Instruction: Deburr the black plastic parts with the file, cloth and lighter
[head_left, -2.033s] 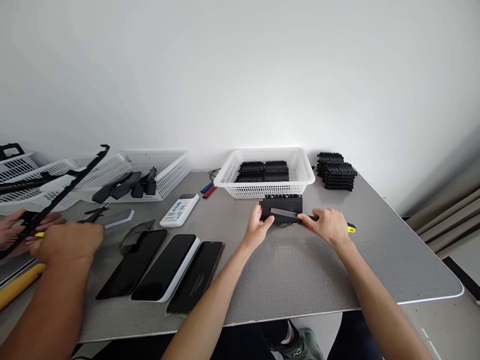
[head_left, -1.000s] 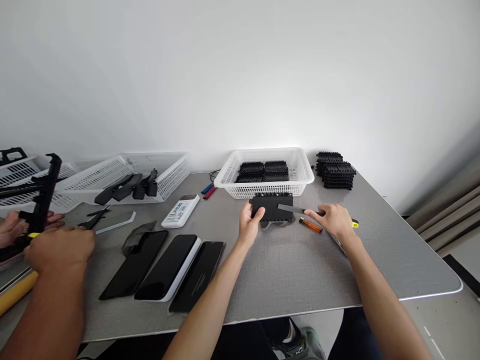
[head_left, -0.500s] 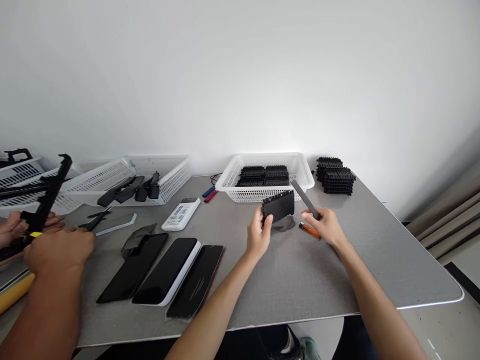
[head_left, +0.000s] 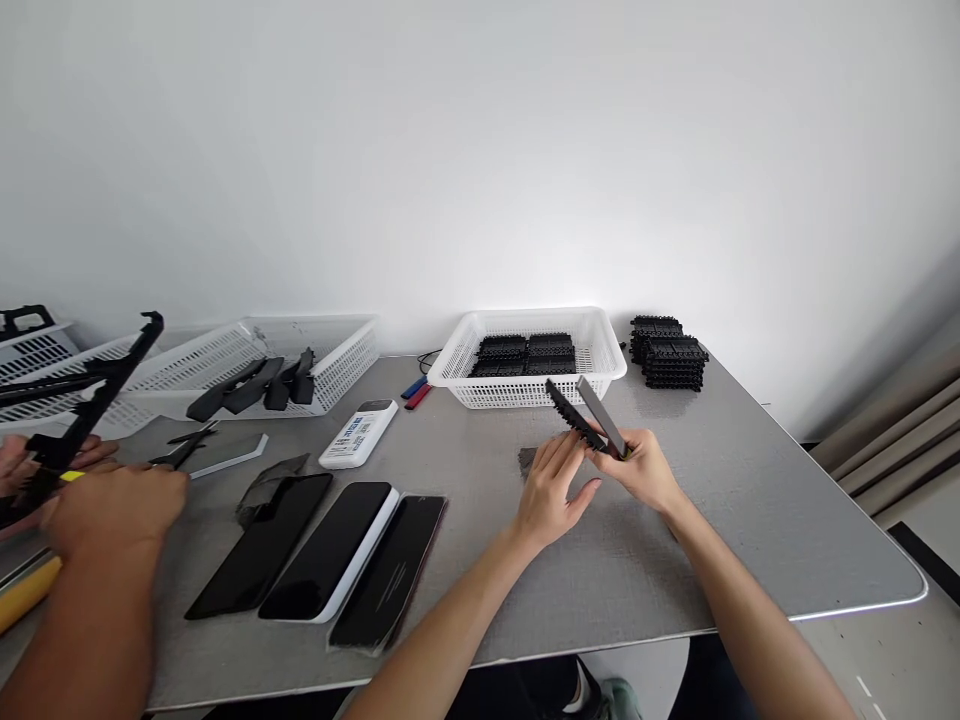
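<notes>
A black toothed plate [head_left: 576, 415] is tilted almost edge-on above the table. My left hand [head_left: 551, 492] lies against its lower left side, fingers stretched and thumb apart. My right hand [head_left: 643, 467] grips a flat grey metal bar [head_left: 602, 415], which points up and away beside the plate; its fingertips also touch the plate's lower end. Behind them stands a white basket [head_left: 527, 392] holding several similar black plates [head_left: 551, 352]. More such plates are piled in a stack [head_left: 673, 362] to its right.
Three dark-screened phone-like slabs [head_left: 330, 550] lie left of my forearm, with a white device [head_left: 360, 434] behind them. At the far left, a person's hands [head_left: 120, 505] hold a black frame [head_left: 90, 415]. Another white basket [head_left: 345, 365] holds black parts. Blue and red pieces [head_left: 418, 393] lie between the baskets.
The black plate has turned from showing its flat face to nearly edge-on and moved beside the bar. My left hand's grip has opened, and my right hand has moved slightly left to touch the plate.
</notes>
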